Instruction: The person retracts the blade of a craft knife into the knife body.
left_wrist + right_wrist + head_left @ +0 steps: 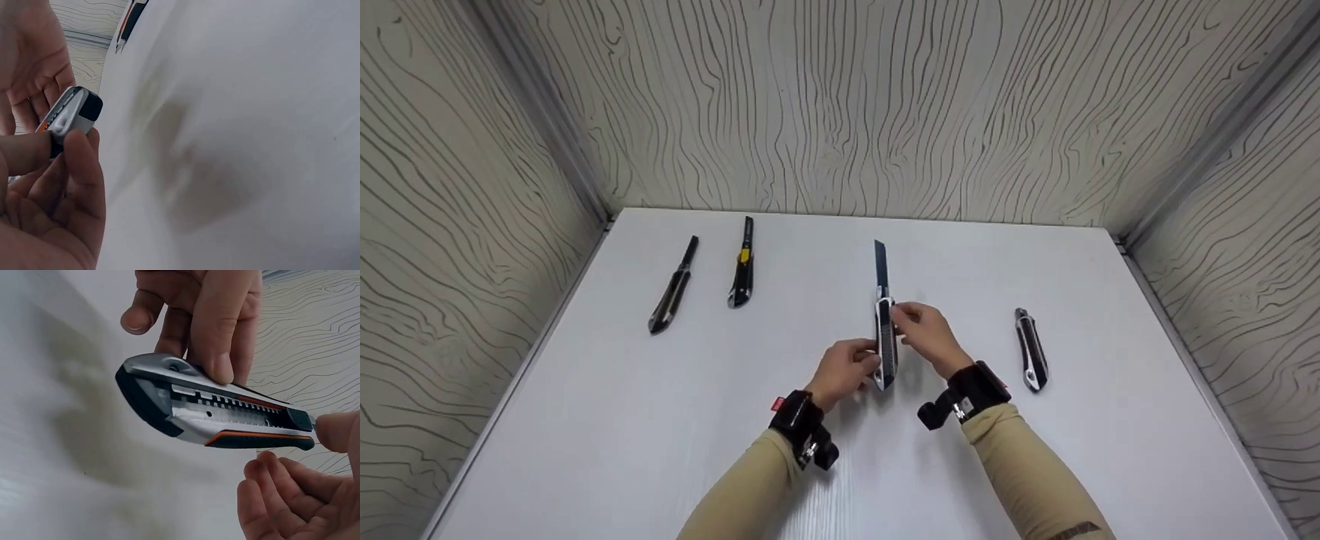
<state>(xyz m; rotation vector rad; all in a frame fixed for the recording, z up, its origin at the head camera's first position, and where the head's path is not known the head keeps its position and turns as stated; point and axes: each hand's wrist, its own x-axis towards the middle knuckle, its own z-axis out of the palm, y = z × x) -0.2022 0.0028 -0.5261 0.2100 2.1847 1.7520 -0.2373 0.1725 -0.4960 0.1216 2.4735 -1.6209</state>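
A silver and black utility knife (887, 337) with orange trim stands between both hands, its long dark blade (880, 262) out and pointing toward the back wall. My left hand (844, 371) pinches the rear part of the handle between thumb and fingers. In the right wrist view, the toothed slot of the knife (225, 408) faces the camera. The thumb (337, 431) of my right hand (931, 337) presses at the dark slider (300, 419) near the blade end. Its other fingers (270, 495) hang loosely below the handle.
Two more utility knives, a dark brown one (670, 304) and a black and yellow one (742, 274), lie to the left with blades out. To the right lies another knife (1032, 352), no blade showing. Patterned walls (840, 112) border the white table (607, 420).
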